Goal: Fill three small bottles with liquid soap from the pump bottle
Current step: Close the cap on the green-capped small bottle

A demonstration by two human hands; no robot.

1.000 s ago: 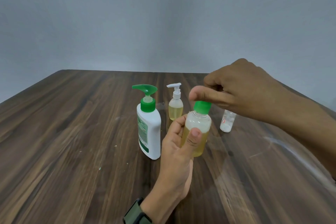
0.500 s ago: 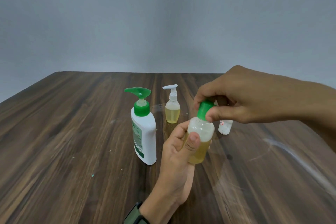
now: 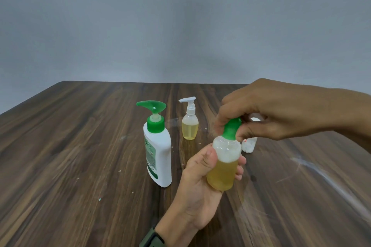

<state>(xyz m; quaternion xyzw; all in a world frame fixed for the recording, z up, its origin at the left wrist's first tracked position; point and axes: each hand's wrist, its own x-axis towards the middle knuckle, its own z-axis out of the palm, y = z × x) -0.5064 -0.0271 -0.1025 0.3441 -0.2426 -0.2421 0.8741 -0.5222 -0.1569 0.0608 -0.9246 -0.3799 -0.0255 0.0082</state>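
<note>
My left hand (image 3: 197,184) grips a small clear bottle (image 3: 223,163) partly full of yellow soap, held above the table and tilted slightly right. My right hand (image 3: 277,112) pinches its green cap (image 3: 231,129) from above. The white pump bottle (image 3: 158,152) with a green pump head stands on the table to the left. Behind it a small spray-pump bottle (image 3: 190,126) holds yellow liquid. A third small clear bottle (image 3: 249,144) stands behind my right hand, mostly hidden.
The dark wooden table (image 3: 80,156) has small crumbs and a wet smear (image 3: 321,176) at the right. A grey wall rises behind the far edge. A green watch strap (image 3: 151,239) sits on my left wrist.
The held bottle has tilted a little to the right and dropped slightly. My right hand has closed lower around the green cap, its fingers turned round it.
</note>
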